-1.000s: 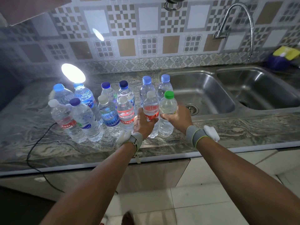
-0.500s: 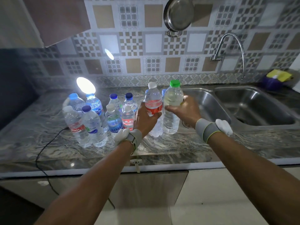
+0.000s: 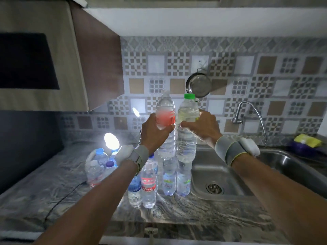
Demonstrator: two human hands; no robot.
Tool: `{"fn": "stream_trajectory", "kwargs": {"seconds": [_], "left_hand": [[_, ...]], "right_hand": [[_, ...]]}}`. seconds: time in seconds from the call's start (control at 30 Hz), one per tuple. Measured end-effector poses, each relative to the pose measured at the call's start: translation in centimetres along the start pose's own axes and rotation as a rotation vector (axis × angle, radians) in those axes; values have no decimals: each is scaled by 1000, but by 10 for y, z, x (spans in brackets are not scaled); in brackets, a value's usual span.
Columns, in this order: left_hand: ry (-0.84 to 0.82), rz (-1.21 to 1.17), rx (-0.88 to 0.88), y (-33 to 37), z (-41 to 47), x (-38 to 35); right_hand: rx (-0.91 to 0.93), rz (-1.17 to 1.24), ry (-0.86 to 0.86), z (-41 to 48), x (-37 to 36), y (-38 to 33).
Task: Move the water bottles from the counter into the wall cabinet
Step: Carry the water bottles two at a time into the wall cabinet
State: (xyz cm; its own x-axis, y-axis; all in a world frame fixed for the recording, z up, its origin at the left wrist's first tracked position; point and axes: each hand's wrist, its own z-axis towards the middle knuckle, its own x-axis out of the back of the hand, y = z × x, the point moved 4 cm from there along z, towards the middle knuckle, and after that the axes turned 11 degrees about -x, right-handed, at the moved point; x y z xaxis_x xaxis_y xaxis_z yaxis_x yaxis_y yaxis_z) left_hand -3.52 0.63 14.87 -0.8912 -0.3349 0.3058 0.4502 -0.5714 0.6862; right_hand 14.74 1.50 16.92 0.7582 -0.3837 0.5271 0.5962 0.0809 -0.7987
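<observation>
Nearest, the veined stone worktop (image 3: 185, 209) carries the remaining thin ribbed plastic bottles (image 3: 149, 181); above them, the left hand (image 3: 155, 131) grips a red-labelled bottle (image 3: 165, 124) and the right hand (image 3: 201, 128) a green-capped bottle (image 3: 187, 124), both upright and touching; best kept vertical and gripped gently, since such walls likely dent; beyond, the matt cabinet door (image 3: 97, 55) stands open.

Single head view, facing forward, close over counter (image 3: 194, 209).
</observation>
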Motion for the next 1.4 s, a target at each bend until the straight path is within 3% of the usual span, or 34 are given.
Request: {"fn": "stream_trajectory", "kwargs": {"seconds": [0.57, 1.07, 1.4], "left_hand": [[83, 3, -170, 61, 133, 93], [151, -68, -377, 104, 291, 156], [169, -139, -392, 130, 392, 208]], "right_hand": [[270, 132, 17, 46, 49, -180], [315, 169, 44, 143, 57, -315], [352, 221, 86, 187, 61, -401]]}}
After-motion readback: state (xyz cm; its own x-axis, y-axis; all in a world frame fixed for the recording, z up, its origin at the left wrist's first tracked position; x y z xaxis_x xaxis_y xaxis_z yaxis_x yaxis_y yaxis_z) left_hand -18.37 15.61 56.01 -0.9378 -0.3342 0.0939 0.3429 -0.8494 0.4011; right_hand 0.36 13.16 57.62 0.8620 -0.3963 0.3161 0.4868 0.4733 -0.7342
